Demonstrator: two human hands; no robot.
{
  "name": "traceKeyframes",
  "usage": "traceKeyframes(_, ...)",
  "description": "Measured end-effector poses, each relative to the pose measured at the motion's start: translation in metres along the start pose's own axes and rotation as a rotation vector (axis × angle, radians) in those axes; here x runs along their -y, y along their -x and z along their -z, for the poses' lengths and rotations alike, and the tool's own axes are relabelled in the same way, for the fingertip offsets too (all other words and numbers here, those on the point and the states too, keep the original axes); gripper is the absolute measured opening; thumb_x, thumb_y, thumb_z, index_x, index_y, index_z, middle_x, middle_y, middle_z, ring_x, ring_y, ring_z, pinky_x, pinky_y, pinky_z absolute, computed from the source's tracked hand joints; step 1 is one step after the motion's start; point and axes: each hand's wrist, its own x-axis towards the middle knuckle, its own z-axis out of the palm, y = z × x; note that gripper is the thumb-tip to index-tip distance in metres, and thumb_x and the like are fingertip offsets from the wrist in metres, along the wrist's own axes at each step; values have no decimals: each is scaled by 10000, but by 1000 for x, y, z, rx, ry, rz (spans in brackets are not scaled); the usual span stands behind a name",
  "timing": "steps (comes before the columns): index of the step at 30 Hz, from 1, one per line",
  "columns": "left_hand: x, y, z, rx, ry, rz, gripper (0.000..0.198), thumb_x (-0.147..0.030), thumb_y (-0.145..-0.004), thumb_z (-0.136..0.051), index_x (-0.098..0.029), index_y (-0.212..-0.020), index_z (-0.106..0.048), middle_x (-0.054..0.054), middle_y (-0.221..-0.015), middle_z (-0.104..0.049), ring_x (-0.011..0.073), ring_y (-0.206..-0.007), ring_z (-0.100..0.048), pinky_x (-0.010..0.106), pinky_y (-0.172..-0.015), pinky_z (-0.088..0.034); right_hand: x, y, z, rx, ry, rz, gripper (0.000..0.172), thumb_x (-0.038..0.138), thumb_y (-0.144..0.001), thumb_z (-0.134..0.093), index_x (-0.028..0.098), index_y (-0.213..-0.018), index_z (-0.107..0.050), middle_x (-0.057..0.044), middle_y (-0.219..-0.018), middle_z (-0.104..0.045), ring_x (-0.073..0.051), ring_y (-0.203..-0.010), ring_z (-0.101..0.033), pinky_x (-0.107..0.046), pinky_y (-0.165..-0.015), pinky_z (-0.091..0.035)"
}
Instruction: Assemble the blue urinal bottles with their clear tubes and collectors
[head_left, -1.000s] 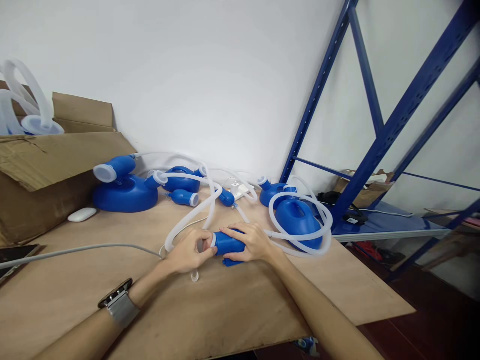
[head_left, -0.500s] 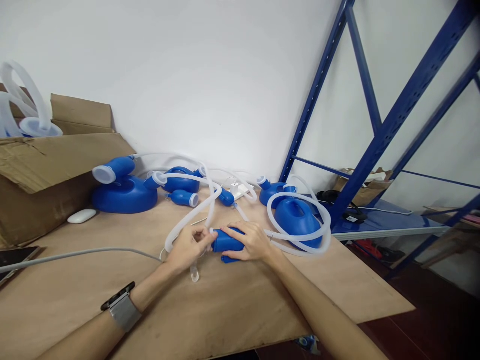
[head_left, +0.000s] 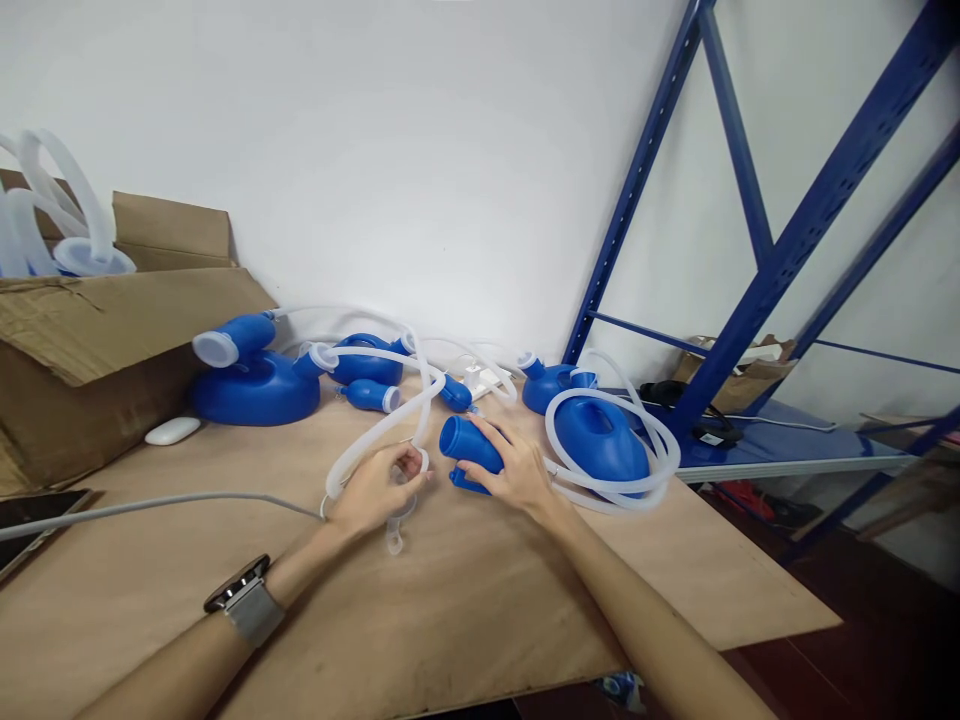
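My right hand [head_left: 514, 468] is wrapped over a blue plastic cylinder [head_left: 474, 447], whose open mouth points left. A smaller blue piece [head_left: 466, 481] lies along its underside, partly behind my fingers. Just left of that mouth, my left hand [head_left: 384, 487] pinches a translucent white cap [head_left: 424, 461] by its edge. A clear strap with a looped end [head_left: 394, 538] hangs below the cap. The cap and the cylinder are apart. Behind my left hand curves a white hose [head_left: 375, 432]. To the right of my right hand, a coiled hose [head_left: 660, 440] lies over a blue bottle [head_left: 600, 440].
An open cardboard box [head_left: 135, 320] with hoses stands at the left, beside a blue bottle [head_left: 255, 392]. More blue parts [head_left: 371, 395] lie toward the wall. A white mouse [head_left: 172, 431], a phone [head_left: 37, 530] and a grey cable [head_left: 187, 502] are left. A blue shelf frame [head_left: 750, 320] rises right.
The white cap has come off the cylinder's mouth and stays in my left hand. My right hand has moved slightly right and tilted the cylinder, so its open end now shows.
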Motion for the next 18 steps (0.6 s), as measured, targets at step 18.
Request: traceKeyframes(18, -9, 10, -8, 24, 166, -50, 466, -492, -858, -663, -223, -1239, -666, 110, -1290, -690, 294, -1080, -682, 421, -890, -585, 14, 6, -10, 56, -107, 234, 774, 590, -853, -714, 233, -1496, -473, -151, -1252, -681, -316, -1099, -674, -455, -932, -551)
